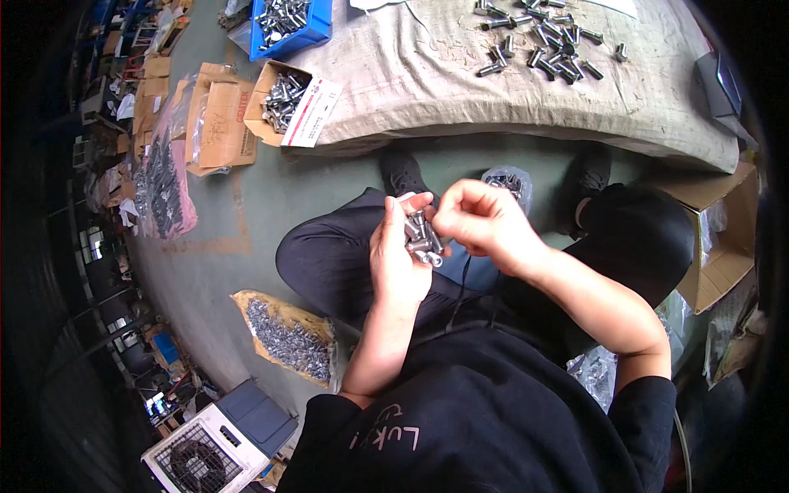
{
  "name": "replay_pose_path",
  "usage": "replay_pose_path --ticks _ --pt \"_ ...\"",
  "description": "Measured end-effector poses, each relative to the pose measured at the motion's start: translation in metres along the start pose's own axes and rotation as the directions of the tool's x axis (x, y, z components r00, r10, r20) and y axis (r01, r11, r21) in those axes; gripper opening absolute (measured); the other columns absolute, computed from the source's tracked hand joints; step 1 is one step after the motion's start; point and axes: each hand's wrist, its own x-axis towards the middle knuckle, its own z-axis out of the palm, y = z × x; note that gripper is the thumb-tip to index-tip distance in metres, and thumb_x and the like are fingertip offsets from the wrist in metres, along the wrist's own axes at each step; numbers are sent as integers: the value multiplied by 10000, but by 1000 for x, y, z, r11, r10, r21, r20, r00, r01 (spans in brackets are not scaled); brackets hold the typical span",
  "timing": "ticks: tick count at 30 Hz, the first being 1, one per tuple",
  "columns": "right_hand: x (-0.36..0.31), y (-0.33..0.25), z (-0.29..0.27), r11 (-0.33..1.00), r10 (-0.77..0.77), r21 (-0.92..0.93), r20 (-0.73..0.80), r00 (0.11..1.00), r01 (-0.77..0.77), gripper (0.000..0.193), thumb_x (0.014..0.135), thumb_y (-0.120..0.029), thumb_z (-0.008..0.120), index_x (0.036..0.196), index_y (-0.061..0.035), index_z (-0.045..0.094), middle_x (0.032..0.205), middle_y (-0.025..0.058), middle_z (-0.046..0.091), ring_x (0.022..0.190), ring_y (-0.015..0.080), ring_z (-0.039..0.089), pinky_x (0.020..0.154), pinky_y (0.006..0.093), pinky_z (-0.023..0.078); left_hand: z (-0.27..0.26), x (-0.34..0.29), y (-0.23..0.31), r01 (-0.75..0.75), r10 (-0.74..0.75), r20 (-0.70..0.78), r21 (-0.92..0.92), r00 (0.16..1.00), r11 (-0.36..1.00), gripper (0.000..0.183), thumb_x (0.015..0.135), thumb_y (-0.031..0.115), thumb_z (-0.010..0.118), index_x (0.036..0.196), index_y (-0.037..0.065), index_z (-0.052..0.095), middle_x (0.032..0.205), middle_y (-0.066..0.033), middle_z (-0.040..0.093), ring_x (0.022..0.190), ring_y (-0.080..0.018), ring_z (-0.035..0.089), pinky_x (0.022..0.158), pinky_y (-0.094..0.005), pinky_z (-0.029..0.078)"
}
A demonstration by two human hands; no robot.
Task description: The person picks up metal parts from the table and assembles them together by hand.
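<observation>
Above my lap, my left hand (398,264) is cupped around several small shiny metal sleeves (421,236), short cylinders that lie in a jumbled heap on the palm and fingers. At least one near the heel of the palm shows an open, hollow end. My right hand (491,226) is right beside the heap, its thumb and index finger pressed together at the heap's edge. Whatever may be between those fingertips is hidden. On the cloth-covered table (411,90) ahead, more metal sleeves (563,49) are scattered loosely at the far right.
A blue bin (322,34) and an open carton (255,115), both with metal parts, stand at the table's left. A yellow-brown bag (329,371) of small parts lies left on the floor. A cardboard box (723,246) stands right; an air cooler (222,435) sits lower left.
</observation>
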Motion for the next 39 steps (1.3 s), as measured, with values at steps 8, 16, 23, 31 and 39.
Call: replay_pose_path --ticks 8,16,23,31,39 --pt "5 15 10 638 -512 -663 14 859 391 185 730 -134 687 767 11 579 627 48 524 584 73 480 526 251 404 3 7 -14 -213 243 -133 207 961 955 474 929 371 344 1015 -58 525 959 -161 576 883 -205 564 783 -304 467" --pt "0 11 4 859 -362 -427 -119 925 282 136 744 -59 655 871 -14 636 735 42 579 648 67 512 598 212 422 1 -6 8 -172 173 8 146 985 974 262 865 212 537 984 -22 546 732 -71 567 609 -107 550 459 -213 483" --pt "0 0 8 950 -266 -201 -121 956 239 190 761 -50 643 942 4 627 736 8 577 637 63 502 568 201 409 -4 -10 17 -179 164 95 182 982 967 241 812 99 589 1018 -5 517 848 -101 576 673 -124 548 486 -229 487" --pt "2 7 0 992 -122 -56 -138 983 116 205 758 -43 645 956 0 619 692 4 557 570 62 474 497 191 380 0 -12 16 -158 147 88 132 985 979 339 746 -30 619 1072 -12 528 835 -54 549 638 -85 529 496 -204 467" --pt "4 7 0 974 -116 177 -134 984 139 206 756 -60 648 949 4 616 726 25 600 532 66 477 499 194 393 1 -12 15 -141 128 87 167 988 976 273 779 -12 556 1051 -5 532 863 -100 563 660 -120 549 485 -224 467"
